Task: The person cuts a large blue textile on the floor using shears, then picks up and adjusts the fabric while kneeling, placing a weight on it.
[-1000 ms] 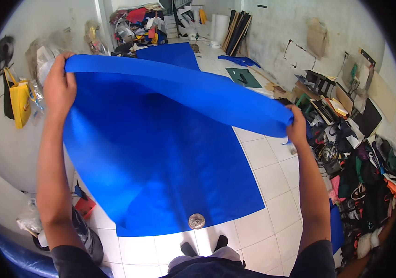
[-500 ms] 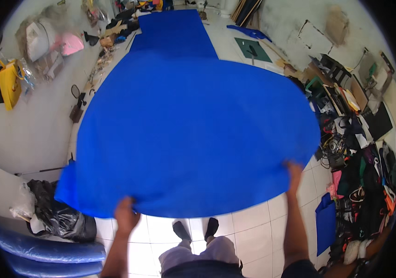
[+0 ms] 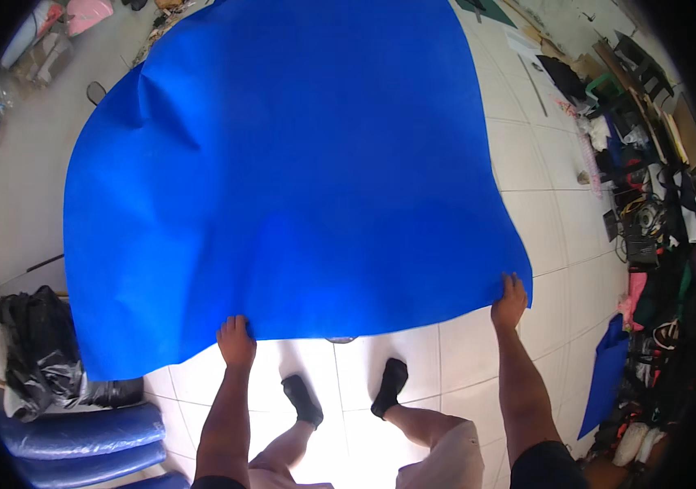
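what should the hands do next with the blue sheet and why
Probably slide the left hand outward toward the near-left corner of the blue sheet: that side is creased and extends well past this hand, while the right hand grips close to the near-right corner.

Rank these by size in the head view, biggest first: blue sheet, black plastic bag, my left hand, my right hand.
1. Blue sheet
2. Black plastic bag
3. Left hand and right hand: alike, so unranked

Workshop — blue sheeting (image 3: 348, 163), heaped materials (image 3: 648, 216).
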A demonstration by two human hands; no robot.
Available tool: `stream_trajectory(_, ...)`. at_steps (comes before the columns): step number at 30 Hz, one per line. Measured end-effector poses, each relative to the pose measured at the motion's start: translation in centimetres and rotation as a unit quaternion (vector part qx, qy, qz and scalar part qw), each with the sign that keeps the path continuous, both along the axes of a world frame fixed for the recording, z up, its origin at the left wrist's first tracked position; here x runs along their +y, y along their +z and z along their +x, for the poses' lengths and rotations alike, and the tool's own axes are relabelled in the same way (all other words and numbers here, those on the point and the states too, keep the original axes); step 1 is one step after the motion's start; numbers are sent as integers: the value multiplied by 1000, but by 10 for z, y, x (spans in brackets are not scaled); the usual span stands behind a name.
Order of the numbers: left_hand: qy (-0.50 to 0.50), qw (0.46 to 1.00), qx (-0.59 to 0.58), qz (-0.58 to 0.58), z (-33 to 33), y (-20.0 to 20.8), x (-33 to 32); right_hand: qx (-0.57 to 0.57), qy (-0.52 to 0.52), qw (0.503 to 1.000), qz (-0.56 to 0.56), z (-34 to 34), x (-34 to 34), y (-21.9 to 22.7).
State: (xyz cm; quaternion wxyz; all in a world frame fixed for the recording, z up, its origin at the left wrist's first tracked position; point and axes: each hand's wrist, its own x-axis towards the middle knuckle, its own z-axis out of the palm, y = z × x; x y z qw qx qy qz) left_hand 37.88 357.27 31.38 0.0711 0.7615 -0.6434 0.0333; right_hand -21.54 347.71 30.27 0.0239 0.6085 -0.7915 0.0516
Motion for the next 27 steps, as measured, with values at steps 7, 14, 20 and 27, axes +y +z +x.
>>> stream_trajectory(7, -59, 998, -10, 20, 35, -158, -6, -50, 8, 999, -9, -6, -7, -155)
stream_trajectory(14, 80, 993, 70, 43, 98, -242, 60, -59, -33, 997, -28, -20, 59, -233)
stream_trajectory(20, 519, 580, 616, 126, 236, -288, 107, -278, -202, 934, -97, 21, 76, -275)
stream_trajectory(27, 330, 381, 823, -262, 134, -247, 34, -806, -253, 532, -60, 48, 63, -192)
